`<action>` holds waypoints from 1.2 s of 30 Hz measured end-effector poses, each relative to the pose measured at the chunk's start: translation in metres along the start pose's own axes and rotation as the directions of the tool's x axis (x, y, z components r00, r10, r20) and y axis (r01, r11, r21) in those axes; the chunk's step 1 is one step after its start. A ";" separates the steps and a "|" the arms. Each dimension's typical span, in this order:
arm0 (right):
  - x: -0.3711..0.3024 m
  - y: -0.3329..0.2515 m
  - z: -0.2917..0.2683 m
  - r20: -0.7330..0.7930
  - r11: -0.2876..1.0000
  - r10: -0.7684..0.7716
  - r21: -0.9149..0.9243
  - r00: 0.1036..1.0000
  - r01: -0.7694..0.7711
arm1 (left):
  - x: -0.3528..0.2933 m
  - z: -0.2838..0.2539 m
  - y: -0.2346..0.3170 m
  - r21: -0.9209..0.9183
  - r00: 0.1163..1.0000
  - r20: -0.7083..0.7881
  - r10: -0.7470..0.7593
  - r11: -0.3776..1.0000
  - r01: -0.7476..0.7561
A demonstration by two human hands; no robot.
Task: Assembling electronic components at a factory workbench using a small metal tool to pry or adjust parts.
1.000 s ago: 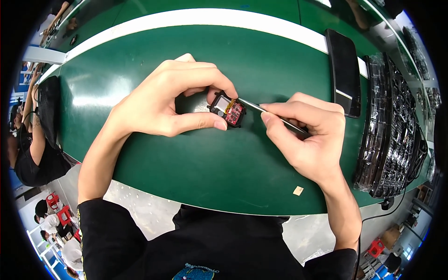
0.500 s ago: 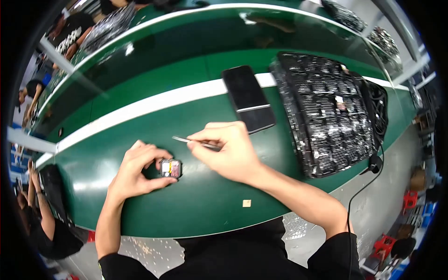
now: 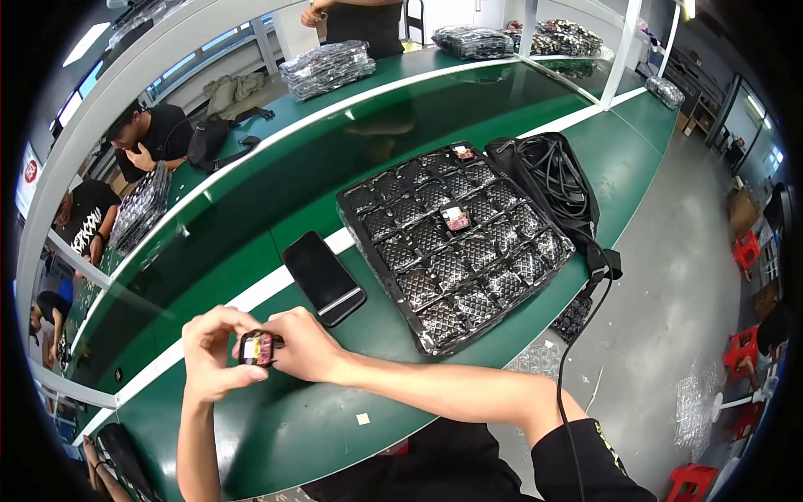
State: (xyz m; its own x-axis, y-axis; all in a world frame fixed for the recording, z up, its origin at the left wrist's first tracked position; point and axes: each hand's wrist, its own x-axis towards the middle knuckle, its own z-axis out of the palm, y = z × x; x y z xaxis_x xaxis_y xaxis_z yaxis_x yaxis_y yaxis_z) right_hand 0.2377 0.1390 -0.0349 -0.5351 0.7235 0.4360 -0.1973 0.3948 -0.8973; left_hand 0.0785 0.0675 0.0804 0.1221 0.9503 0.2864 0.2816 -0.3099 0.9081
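Note:
My left hand grips a small black rounded-square watch-like device between thumb and fingers. Its face, with white, yellow and red patches, is turned up. Right beside it, my right hand is closed, with its fingertips at the device's right edge. The slim metal tweezers seen in that hand earlier are hidden behind the fingers now.
A black pocketed tray in shiny plastic lies to the right, with two colourful-faced pieces on it. Nearer are a dark phone and a small pale square. A black bag with cables sits behind the tray. Co-workers sit across the bench.
My head view has swung rightward and up. My right hand has come over to the device in my left hand, and the tweezers have gone out of sight.

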 end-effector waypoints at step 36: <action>0.001 -0.009 -0.006 0.094 0.984 0.028 -0.176 0.995 -0.011 | 0.270 0.182 0.013 0.354 0.685 0.604 0.407 0.633 -0.689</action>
State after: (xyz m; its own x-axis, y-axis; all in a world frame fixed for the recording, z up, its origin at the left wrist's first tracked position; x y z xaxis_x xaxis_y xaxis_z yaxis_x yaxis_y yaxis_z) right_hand 0.2439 0.1395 -0.0265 -0.6153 0.6776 0.4028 -0.0444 0.4803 -0.8760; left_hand 0.2886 0.3141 0.1141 0.7734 0.5064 0.3813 0.4310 -0.8612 0.2694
